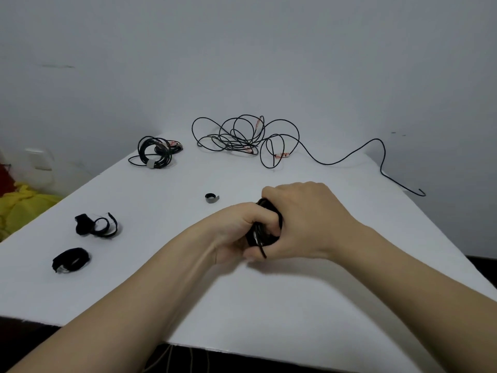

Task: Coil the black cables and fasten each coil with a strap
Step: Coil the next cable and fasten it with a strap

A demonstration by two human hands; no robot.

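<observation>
Slack threatens mid-frame: left hand (236, 230) and right hand (304, 219), fingers (258, 215) clamped round the coil (262, 235), must reach the strap (212, 198) without loops springing loose.

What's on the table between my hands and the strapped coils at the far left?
In the head view, one small grey rolled strap lies there on the white table, apart from both the left hand and the strapped coils.
</observation>
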